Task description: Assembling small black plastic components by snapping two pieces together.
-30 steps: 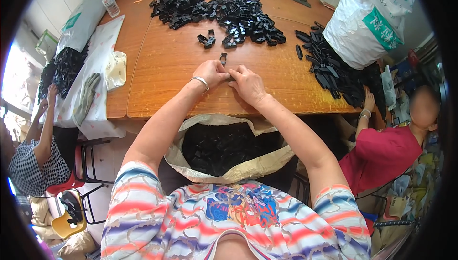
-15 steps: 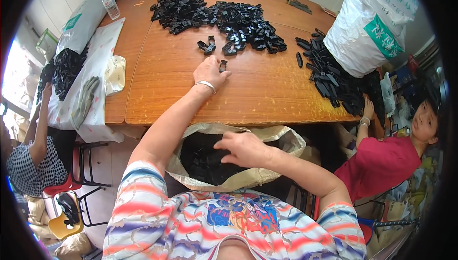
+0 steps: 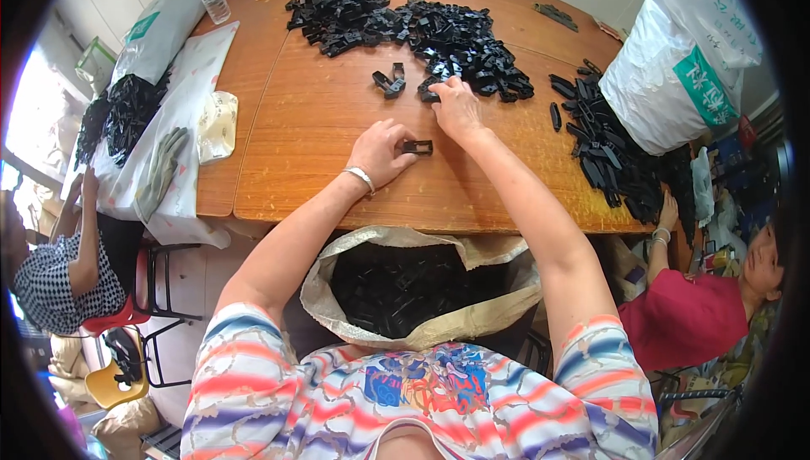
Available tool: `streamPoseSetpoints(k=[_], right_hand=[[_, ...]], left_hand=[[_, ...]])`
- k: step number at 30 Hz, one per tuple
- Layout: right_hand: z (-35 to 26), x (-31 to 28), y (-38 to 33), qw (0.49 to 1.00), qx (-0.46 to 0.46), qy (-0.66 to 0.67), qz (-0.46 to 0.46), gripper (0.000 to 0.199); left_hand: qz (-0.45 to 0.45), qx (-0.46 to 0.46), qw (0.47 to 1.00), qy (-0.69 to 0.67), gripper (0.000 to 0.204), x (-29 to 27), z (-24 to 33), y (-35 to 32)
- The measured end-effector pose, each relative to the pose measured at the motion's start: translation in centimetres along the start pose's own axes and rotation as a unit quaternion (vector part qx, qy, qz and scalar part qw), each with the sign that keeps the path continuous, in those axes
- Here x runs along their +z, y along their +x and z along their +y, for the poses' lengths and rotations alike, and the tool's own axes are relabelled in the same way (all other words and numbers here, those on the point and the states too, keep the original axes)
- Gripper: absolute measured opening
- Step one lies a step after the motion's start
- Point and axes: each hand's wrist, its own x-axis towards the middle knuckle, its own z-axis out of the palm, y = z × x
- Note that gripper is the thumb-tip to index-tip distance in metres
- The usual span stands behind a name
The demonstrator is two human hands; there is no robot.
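Between the fingers of my left hand is a small black plastic frame with a rectangular opening, held just over the wooden table. My right hand reaches farther out, its fingers closed on a black plastic part at the near edge of a large heap of black plastic parts. A couple of loose black parts lie to the left of that hand. Below the table edge, against my lap, an open woven sack holds many black pieces.
Long black pieces are piled at the right beside a tall white sack. A person in red sits right; another in checks sits left. A glove, clear bottle and filled bag lie at left.
My right hand has moved from over the woven sack up to the heap's near edge and grasped a part. My left hand has drawn nearer with the black frame.
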Motion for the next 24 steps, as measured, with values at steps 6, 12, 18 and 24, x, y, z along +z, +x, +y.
streamPoseSetpoints(k=[6,12,18,24], right_hand=[[-0.7,0.1,0.5,0.997,0.030,-0.003,-0.064,0.019],[0.1,-2.3,-1.8,0.954,0.085,0.202,-0.204,0.023],[0.2,-3.9,-2.7,0.954,0.153,0.195,-0.171,0.024],[1.7,-3.1,-4.1,0.994,0.019,0.048,-0.097,0.019]], left_hand=[[-0.002,-0.012,1.000,0.000,0.023,-0.2,-0.5,-0.1],[-0.004,-0.012,1.000,-0.002,0.023,-0.2,-0.6,-0.1],[-0.002,-0.020,1.000,-0.017,0.025,0.0,-0.4,0.0],[-0.003,-0.035,0.999,-0.022,0.025,0.0,-0.1,0.2]])
